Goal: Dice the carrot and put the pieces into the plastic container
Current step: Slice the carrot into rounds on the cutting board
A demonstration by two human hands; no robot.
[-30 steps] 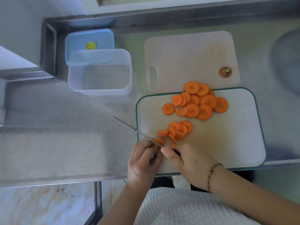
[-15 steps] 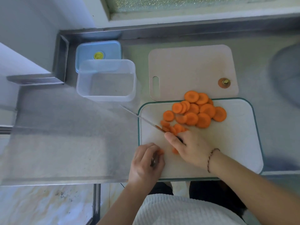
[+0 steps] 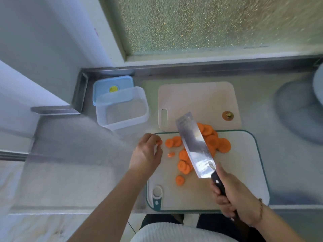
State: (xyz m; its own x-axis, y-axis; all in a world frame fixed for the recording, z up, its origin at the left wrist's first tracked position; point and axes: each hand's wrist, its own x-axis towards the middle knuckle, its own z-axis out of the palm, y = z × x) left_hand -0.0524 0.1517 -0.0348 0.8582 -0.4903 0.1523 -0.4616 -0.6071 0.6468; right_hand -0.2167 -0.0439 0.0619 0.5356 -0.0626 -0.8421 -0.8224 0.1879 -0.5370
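The right hand [image 3: 234,198] grips the cleaver [image 3: 195,145] handle, blade held flat above the carrot slices [image 3: 223,145] on the green-rimmed cutting board [image 3: 244,180]. The left hand [image 3: 146,152], fingers curled, pinches one carrot slice [image 3: 159,142] at the board's far-left edge. The plastic container [image 3: 122,109] stands far left, empty.

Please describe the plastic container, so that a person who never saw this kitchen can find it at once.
On the steel counter, look in the far left corner, left of the two cutting boards. The plastic container stands there, clear and open. The blue lid lies behind it.
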